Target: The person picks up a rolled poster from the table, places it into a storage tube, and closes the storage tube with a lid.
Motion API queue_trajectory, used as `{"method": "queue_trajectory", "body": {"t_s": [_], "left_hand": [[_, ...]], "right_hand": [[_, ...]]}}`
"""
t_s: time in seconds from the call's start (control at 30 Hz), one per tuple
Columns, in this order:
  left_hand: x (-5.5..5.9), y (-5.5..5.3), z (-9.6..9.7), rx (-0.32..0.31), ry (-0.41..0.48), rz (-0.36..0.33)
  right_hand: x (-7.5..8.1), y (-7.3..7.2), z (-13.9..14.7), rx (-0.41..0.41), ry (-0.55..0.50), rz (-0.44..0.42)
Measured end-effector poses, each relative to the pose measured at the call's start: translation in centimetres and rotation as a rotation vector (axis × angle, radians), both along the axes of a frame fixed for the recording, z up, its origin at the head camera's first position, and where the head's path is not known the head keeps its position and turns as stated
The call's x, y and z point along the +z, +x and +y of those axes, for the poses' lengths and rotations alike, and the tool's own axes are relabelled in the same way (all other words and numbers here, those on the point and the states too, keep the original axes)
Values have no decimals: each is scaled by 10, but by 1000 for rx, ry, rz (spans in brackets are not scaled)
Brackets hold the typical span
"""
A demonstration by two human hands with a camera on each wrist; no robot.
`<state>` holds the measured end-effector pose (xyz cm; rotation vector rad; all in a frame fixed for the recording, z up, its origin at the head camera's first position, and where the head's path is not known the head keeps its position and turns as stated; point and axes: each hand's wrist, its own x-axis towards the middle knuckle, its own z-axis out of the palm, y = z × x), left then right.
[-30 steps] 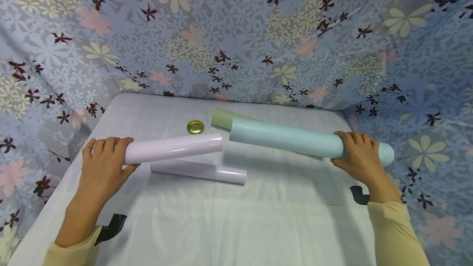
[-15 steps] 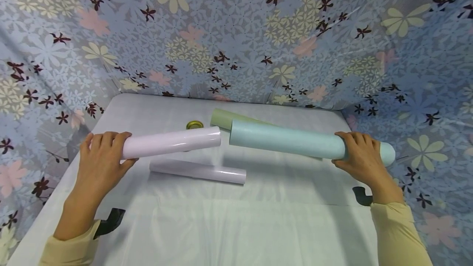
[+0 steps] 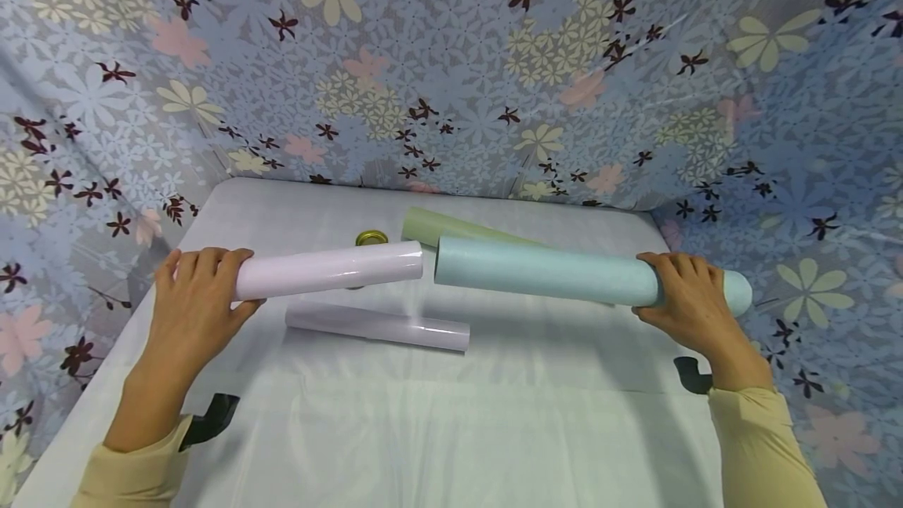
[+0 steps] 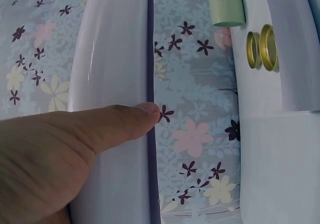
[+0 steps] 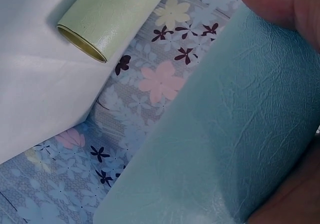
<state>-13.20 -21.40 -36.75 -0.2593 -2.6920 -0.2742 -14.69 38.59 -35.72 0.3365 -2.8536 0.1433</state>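
Observation:
My left hand (image 3: 196, 304) grips the left end of a glossy pale pink roll of sheet material (image 3: 328, 271), held above the table. In the left wrist view a finger or thumb lies across this roll, near a dark lengthwise edge. On the right, a larger light blue roll (image 3: 546, 267) with a creased, leathery surface is in the air, my right hand (image 3: 687, 300) wrapped round it near its right end. The inner ends of both rolls point at each other with a small gap between. Each roll hides part of the table behind it.
A green roll (image 3: 451, 227) lies at the back of the white-covered table (image 3: 494, 445), partly behind the blue one. A thinner whitish roll (image 3: 377, 327) lies in front. Two gold rings or lids (image 4: 268, 48) stand out in the left wrist view. Floral cloth (image 3: 451, 69) surrounds the table.
The pink roll has risen slightly in the head view and now covers part of the gold ring. The blue roll's left end has dipped a little. Both hands keep their grip.

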Motion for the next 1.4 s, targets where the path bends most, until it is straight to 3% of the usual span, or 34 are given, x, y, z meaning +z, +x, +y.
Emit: {"method": "queue_trajectory", "body": {"t_s": [0.67,1.4], "left_hand": [[1,-1,5,11,-17,-41],[0,-2,10,-19,-22,-20]], "right_hand": [[1,0,-5,36,9,16],[0,-1,-9,37,16,14]]}}
